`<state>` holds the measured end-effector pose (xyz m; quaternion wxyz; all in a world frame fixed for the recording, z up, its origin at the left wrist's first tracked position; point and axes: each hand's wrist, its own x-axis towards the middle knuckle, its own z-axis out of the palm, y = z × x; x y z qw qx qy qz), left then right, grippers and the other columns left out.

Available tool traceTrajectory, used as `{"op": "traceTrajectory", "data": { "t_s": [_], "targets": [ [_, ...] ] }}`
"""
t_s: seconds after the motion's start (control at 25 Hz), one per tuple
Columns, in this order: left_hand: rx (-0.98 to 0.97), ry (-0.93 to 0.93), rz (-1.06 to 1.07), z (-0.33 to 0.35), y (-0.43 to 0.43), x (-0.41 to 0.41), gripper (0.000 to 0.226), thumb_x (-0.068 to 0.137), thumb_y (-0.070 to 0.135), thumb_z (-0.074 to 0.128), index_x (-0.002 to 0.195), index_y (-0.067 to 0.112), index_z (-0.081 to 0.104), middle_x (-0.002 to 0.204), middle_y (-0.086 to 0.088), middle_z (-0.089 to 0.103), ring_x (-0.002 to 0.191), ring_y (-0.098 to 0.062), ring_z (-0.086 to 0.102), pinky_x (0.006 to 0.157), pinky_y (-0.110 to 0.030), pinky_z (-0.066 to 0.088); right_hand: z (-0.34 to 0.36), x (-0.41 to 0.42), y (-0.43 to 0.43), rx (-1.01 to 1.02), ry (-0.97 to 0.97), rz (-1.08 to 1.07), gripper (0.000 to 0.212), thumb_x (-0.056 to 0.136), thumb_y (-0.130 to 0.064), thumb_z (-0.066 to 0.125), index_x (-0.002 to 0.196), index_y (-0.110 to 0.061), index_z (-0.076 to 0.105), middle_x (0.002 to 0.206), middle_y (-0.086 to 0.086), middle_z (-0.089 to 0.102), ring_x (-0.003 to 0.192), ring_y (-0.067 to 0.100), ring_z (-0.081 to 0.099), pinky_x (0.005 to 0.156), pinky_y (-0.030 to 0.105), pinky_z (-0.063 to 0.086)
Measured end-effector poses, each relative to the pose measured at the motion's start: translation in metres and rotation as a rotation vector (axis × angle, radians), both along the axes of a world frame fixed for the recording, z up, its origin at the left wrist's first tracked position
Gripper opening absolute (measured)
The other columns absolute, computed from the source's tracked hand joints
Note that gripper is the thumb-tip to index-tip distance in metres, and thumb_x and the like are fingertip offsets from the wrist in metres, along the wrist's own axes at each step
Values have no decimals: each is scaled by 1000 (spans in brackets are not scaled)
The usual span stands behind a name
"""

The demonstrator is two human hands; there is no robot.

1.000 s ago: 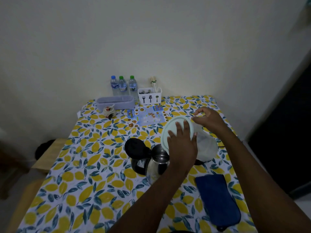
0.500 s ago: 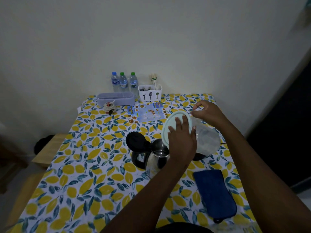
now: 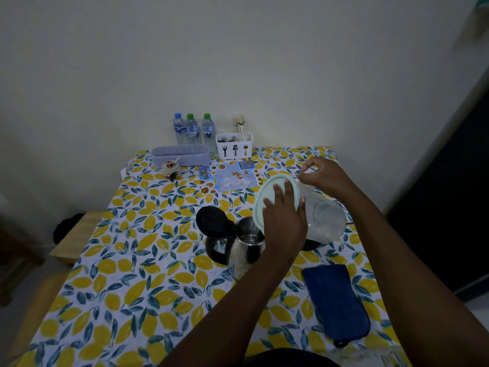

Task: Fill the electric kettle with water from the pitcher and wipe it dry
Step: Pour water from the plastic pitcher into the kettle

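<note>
A steel electric kettle (image 3: 244, 251) with a black handle stands mid-table, its black lid (image 3: 211, 221) flipped open to the left. A clear plastic pitcher (image 3: 326, 217) is tipped on its side above the kettle's mouth, its pale green lid (image 3: 267, 193) facing left. My left hand (image 3: 284, 218) presses flat against that lid. My right hand (image 3: 321, 174) grips the pitcher's handle from above. A folded dark blue cloth (image 3: 336, 304) lies on the table to the right of the kettle. The kettle's base is mostly hidden behind my left hand and the pitcher.
The table wears a lemon-print cloth (image 3: 137, 260). At the back stand three water bottles (image 3: 192, 129), a white cutlery caddy (image 3: 234, 149), a lilac box (image 3: 181, 154), a small jar (image 3: 171, 169) and a printed leaflet (image 3: 229, 177). A wooden bench (image 3: 76, 235) sits left.
The pitcher has tipped a little further over the kettle, with both hands still on it. The camera view has shifted slightly.
</note>
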<state>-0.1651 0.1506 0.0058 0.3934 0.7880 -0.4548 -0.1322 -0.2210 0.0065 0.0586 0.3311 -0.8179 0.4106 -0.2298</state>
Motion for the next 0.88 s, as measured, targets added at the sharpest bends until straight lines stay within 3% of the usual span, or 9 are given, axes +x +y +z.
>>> {"op": "traceTrajectory", "data": {
  "t_s": [0.2,0.4,0.6,0.88],
  "targets": [
    [0,21,1,0,-1,0,57,102,43,29,152,23,12,162,-11,15,143,-49,16,116,-56,20,-1,0,0,18,-7,2,15,72,-31,73,80,-22,64,104,-5,65,89,22,66,61,25,47],
    [-14,49,4,0,1,-2,57,102,43,29,152,23,12,162,-10,15,144,-48,15,117,-55,19,0,0,-1,11,13,8,13,71,-33,73,77,-26,62,104,-6,64,80,11,63,58,25,46],
    [-11,46,7,0,1,-2,57,102,43,29,152,23,11,162,-11,15,143,-49,17,116,-56,21,0,0,-2,5,11,18,15,70,-32,73,80,-22,65,103,-5,66,82,21,67,57,27,48],
    [-21,50,9,0,4,-2,57,102,43,29,152,24,11,162,-10,15,143,-49,17,116,-55,22,0,1,-1,-3,17,22,14,70,-32,73,79,-24,65,106,-6,64,81,6,61,57,25,47]
  ]
}}
